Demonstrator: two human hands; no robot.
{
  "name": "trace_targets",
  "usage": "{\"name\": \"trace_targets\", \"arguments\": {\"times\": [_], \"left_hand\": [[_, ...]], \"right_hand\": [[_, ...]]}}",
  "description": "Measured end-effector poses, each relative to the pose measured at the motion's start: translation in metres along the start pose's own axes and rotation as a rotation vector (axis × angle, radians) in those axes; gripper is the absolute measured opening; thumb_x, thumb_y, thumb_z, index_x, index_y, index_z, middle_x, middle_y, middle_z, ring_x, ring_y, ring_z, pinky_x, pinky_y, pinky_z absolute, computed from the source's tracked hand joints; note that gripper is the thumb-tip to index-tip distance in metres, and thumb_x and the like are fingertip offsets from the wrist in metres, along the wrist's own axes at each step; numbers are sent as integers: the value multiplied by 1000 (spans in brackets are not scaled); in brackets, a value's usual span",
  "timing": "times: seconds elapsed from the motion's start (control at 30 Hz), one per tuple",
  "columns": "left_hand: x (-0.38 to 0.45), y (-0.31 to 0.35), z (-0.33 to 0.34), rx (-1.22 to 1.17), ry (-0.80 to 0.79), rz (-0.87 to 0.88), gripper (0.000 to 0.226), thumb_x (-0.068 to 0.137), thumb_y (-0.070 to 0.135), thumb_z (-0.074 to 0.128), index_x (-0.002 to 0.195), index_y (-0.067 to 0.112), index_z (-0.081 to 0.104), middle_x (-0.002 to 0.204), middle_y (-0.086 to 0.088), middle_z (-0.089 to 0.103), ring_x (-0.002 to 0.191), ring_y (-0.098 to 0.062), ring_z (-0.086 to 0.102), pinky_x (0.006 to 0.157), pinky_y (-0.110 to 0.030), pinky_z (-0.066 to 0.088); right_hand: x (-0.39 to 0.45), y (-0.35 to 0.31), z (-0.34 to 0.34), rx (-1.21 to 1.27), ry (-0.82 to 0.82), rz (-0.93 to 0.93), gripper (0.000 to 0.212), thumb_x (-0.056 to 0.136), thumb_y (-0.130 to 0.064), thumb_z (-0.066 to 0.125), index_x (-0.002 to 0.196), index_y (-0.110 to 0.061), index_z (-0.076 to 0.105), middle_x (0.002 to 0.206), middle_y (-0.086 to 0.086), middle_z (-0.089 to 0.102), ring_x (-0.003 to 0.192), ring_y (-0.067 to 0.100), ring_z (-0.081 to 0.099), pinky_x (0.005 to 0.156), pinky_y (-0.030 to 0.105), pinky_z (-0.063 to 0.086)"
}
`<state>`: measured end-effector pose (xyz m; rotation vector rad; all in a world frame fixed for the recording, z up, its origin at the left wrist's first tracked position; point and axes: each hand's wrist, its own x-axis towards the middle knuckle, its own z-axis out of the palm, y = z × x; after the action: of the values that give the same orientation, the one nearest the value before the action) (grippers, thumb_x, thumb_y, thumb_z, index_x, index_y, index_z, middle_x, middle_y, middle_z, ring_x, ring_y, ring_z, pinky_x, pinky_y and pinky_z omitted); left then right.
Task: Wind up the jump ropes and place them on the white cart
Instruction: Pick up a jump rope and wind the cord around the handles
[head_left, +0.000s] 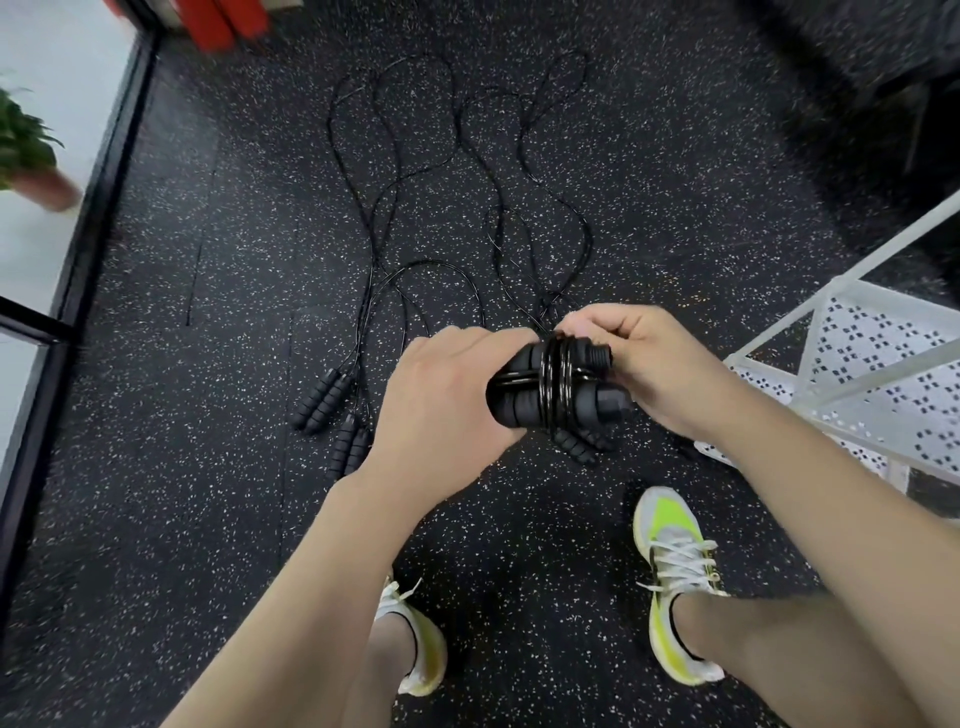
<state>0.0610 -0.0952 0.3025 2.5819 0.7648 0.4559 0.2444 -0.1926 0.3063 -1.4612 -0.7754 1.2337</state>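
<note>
- Left hand (441, 395) wraps round the near ends of a pair of black rope handles (524, 387), fingers curled tight on them, held out above the floor in front of the person.
- Cord coils (556, 384) go round the middle of the held handles, several turns, glossy black.
- Right hand (644, 364) pinches the cord at the top of the bundle, thumb and fingers closed on it, just beside the handles' far ends.
- Loose cord (441, 270) trails from the bundle down to the speckled floor (208, 364).
- More ropes lie uncoiled on the floor: handle pairs (322, 400) and (353, 447) left of the hands, another (582, 447) under the bundle.
- White cart (883, 364) at right, near the right hand, perforated shelf.
- Yellow-white shoes (675, 571) below.
</note>
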Motion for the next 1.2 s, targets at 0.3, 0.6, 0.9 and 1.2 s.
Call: {"name": "trace_targets", "arguments": {"times": [0.3,0.6,0.9,1.2], "left_hand": [[8,3,-5,33,136,-280,35,74,29,73,107,35,64,85,8,65,85,-22,58,77,-41,50],[5,-1,-5,132,89,-430,33,77,35,74,108,31,62,89,5,65,85,-30,62,77,-44,53],[4,-11,2,217,58,-470,15,86,32,63,100,28,61,79,8,51,79,-32,61,70,-40,51],[3,-11,11,328,-300,-203,54,79,42,78,127,34,53,109,6,64,105,-25,61,87,-41,45]], "right_hand": [[-7,14,51,93,141,165,27,110,-17,37,91,-12,55,61,7,62,41,13,32,40,21,24],[-17,-1,66,-237,30,225,26,106,-13,33,106,-18,58,65,1,70,44,13,42,40,24,31],[-33,-22,67,-586,-58,89,13,98,-22,53,99,-22,66,80,-12,76,43,2,44,46,23,41],[-23,-24,39,-785,24,-80,4,96,-29,65,99,-32,65,79,-18,73,66,-2,63,59,14,46]]}}
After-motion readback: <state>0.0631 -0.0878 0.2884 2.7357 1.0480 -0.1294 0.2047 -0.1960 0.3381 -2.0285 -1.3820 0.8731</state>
